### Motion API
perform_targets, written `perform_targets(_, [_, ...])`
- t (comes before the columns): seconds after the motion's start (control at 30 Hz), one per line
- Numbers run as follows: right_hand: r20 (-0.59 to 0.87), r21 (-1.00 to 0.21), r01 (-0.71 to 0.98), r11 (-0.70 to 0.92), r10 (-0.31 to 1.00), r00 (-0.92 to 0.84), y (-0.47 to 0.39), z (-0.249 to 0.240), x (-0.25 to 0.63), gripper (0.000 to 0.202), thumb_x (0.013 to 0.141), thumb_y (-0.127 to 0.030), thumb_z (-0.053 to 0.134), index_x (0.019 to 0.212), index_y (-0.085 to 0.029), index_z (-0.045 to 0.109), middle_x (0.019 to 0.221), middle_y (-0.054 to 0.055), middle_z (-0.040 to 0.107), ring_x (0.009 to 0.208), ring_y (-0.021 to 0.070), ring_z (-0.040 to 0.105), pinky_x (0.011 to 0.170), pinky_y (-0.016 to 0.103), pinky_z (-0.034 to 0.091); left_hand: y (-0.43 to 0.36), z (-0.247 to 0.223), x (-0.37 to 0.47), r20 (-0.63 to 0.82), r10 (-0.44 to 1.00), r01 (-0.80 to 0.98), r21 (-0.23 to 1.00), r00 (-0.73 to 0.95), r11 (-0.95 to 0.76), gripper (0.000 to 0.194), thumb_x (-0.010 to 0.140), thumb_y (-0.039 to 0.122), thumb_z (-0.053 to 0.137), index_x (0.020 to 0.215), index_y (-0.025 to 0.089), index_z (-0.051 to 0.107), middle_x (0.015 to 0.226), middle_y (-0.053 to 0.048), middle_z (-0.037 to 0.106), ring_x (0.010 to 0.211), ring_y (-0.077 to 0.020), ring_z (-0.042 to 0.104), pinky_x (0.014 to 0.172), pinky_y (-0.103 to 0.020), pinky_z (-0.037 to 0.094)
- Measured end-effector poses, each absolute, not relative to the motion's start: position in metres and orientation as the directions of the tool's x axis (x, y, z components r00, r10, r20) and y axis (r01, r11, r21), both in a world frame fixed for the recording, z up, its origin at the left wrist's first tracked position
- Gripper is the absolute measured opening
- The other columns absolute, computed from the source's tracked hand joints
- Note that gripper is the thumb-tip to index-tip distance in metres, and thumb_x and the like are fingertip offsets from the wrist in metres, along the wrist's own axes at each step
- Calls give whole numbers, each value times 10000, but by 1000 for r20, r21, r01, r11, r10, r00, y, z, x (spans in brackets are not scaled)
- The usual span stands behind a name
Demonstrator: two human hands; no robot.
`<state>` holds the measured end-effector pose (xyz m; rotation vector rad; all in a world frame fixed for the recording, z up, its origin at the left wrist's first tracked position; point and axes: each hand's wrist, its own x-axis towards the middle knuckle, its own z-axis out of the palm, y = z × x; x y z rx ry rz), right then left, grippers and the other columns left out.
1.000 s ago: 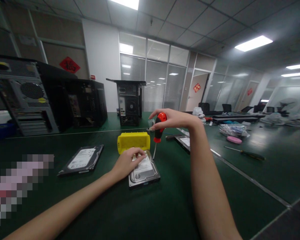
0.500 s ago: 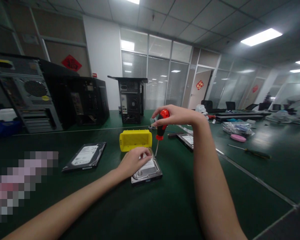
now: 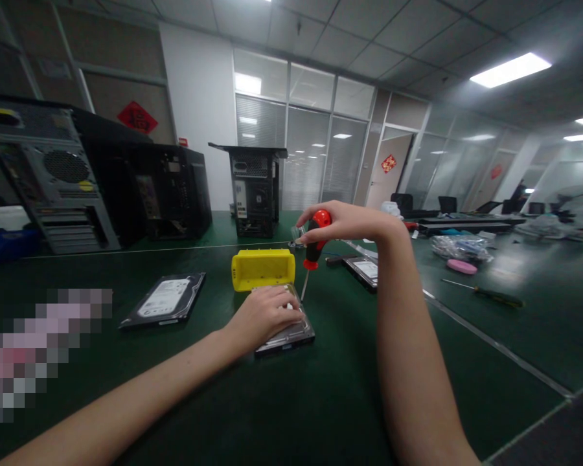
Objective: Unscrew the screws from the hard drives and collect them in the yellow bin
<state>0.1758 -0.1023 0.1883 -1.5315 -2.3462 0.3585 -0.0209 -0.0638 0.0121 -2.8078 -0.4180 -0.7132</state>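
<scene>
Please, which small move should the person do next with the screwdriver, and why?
Probably a slight turn of the screwdriver by the right hand, with the left hand steadying the hard drive. The right hand grips the handle, the shaft points down at the drive's edge, and the left hand rests on the drive. The tip's exact seating is too small to tell.
</scene>
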Motion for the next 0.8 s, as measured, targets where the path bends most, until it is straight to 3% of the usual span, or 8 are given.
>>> perform_targets(0.3, [124,-382,836,394,918,-376,-105,189,174,547,741,-495,661,1140,-126,605,1026,83,650,840,150,612,726,249,496,-62,13,-17,450,312,363,-31,837,-931,294,919,280,526,1196,234,612,973,-45,689,859,-187,635,753,-318,475])
perform_targets(0.6, [131,-356,841,407,913,-387,-102,188,175,551,746,-534,641,1127,-137,614,968,67,643,779,134,590,678,245,483,-59,11,-12,469,229,302,-85,853,-949,231,925,260,515,1084,219,678,899,-37,729,794,-185,665,706,-297,463])
perform_targets(0.8, [132,-322,855,408,913,-386,-101,188,175,557,745,-544,638,1134,-146,617,977,72,643,793,140,592,674,243,485,-70,15,-4,457,296,280,104,839,-954,196,898,242,562,1034,233,702,935,-14,738,823,-168,675,744,-285,465])
